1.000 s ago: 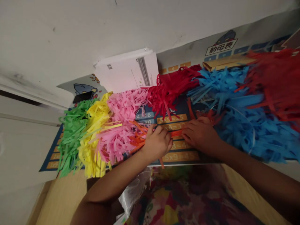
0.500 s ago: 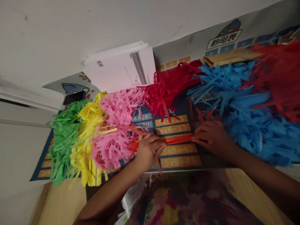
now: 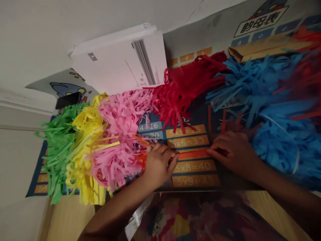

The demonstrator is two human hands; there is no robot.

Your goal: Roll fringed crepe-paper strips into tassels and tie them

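Observation:
An orange paper tassel is stretched level between my two hands, a little above or on the printed mat. My left hand pinches its left part, with fringe strips sticking out beyond the fingers. Its right part is gripped by my right hand, and more orange-red strips spread past that hand. Pink fringed paper lies just left of my left hand. Blue fringed paper is beside my right hand. Dark red fringed paper lies beyond both hands.
Yellow and green fringed paper lie at the left, near a dark phone-like object. A white stack with a barcode leans at the wall. Brown folded paper lies back right. The mat shows multiplication sums.
The view has moved closer and shifted slightly. Both hands still hold the orange tassel, and its stretch between them looks flatter and wider.

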